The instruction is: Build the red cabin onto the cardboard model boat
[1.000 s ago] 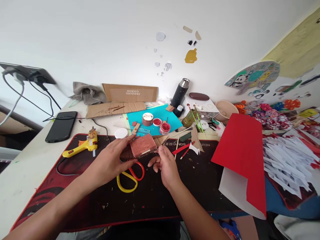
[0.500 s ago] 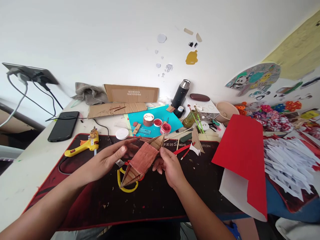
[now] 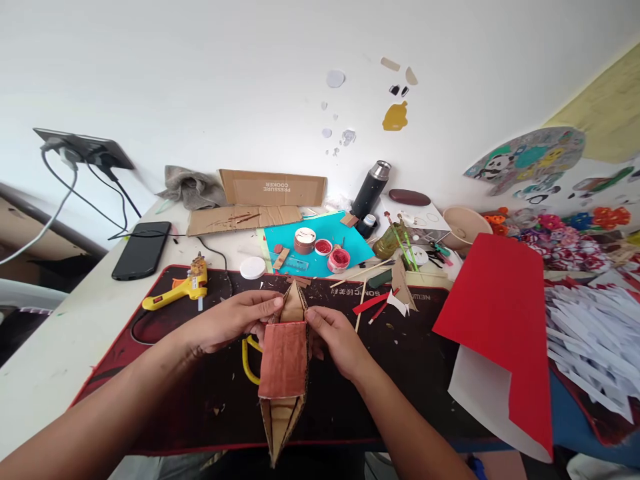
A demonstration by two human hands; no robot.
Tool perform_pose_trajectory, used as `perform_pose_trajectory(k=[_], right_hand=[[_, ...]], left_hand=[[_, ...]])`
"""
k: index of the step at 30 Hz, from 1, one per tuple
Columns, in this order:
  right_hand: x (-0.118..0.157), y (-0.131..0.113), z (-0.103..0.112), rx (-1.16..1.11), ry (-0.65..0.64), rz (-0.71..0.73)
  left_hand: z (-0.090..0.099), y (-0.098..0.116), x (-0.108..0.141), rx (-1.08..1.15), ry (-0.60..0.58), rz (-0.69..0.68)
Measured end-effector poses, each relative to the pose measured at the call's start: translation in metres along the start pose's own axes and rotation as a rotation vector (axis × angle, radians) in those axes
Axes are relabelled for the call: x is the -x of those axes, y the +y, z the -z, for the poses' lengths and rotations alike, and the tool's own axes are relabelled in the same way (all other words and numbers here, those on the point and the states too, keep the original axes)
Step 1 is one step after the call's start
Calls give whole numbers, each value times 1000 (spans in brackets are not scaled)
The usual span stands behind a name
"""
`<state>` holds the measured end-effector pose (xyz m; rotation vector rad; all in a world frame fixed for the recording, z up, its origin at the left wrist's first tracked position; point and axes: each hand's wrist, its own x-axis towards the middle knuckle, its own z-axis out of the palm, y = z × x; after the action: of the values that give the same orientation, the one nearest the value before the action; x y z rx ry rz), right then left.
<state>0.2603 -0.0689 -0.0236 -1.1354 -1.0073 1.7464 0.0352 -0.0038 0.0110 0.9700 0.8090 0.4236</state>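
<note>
A cardboard boat shape (image 3: 284,361) with pointed ends and a reddish-brown painted cover over its middle is held above the dark mat, its long side running away from me. My left hand (image 3: 250,319) pinches its far end from the left, thumb on the edge. My right hand (image 3: 333,333) grips the same end from the right, fingers partly hidden behind it. Yellow-handled scissors (image 3: 250,360) lie partly hidden behind the boat. To the left on the mat (image 3: 360,413) rests a yellow glue gun (image 3: 175,293).
Open paint jars (image 3: 339,259) stand on a blue sheet (image 3: 327,227) at the back. A black flask (image 3: 371,188), brushes in a jar (image 3: 389,241), red paper (image 3: 493,300), white strips (image 3: 590,340) and a phone (image 3: 143,251) surround the mat.
The boat has turned from slanting to nearly lengthwise and its near end has come closer to me. My left hand has closed on its far end; before, its fingers were spread. The view has shifted slightly.
</note>
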Motion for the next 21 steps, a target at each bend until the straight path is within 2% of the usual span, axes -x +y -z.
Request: perform_pose_trajectory(k=[7, 12, 16, 21], right_hand=[[-3, 1, -2, -54, 103, 17], [-2, 4, 4, -66, 228, 70], [3, 5, 14, -105, 237, 112], [8, 7, 20, -114, 218, 132]], left_hand=[[-3, -1, -3, 93, 80, -72], [7, -1, -6, 212, 316, -136], [16, -3, -7, 293, 493, -168], [18, -5, -6, 328, 584, -211]])
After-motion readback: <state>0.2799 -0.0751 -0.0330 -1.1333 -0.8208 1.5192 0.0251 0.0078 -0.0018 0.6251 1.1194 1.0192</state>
